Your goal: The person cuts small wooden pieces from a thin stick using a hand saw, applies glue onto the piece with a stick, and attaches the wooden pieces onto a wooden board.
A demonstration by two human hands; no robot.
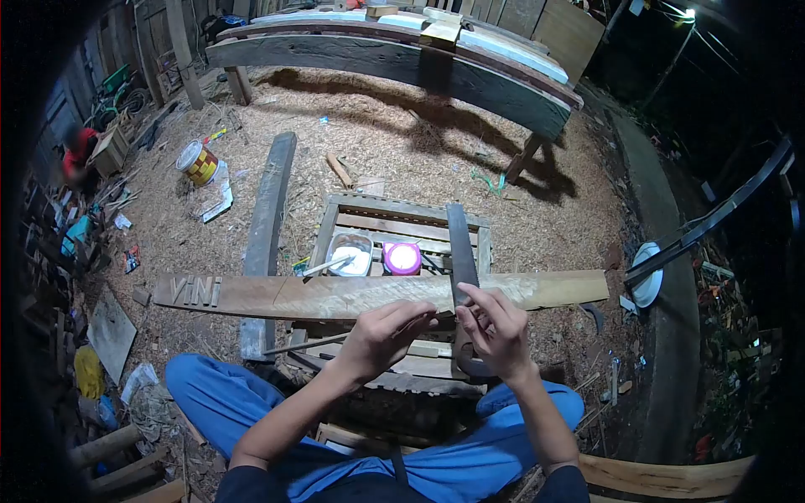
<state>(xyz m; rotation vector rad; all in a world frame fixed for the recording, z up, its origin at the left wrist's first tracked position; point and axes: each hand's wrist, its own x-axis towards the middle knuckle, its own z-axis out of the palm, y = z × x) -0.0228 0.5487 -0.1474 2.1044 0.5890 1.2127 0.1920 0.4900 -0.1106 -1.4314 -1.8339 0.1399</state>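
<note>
My left hand (pixel 383 337) is closed, its fingers pressed together and pointing right, above the near edge of a long wooden board (pixel 360 295). Facing it, my right hand (pixel 496 329) has curled fingers with thumb and index close together. Anything pinched in either hand is too small to make out. Raised wooden letters (pixel 194 292) reading "VINI" stand at the board's left end. Under my right hand, what looks like a hand saw (pixel 460 239) lies across the board. Behind the board are a tub of white material (pixel 356 251) with a stick and a pink round container (pixel 402 258).
A slatted wooden crate (pixel 348 201) supports the board, beside a thick beam (pixel 272 184). A heavy workbench (pixel 377 60) stands beyond. A paint bucket (pixel 198 162) sits on the shavings at left. Another person in red (pixel 80 151) is at far left.
</note>
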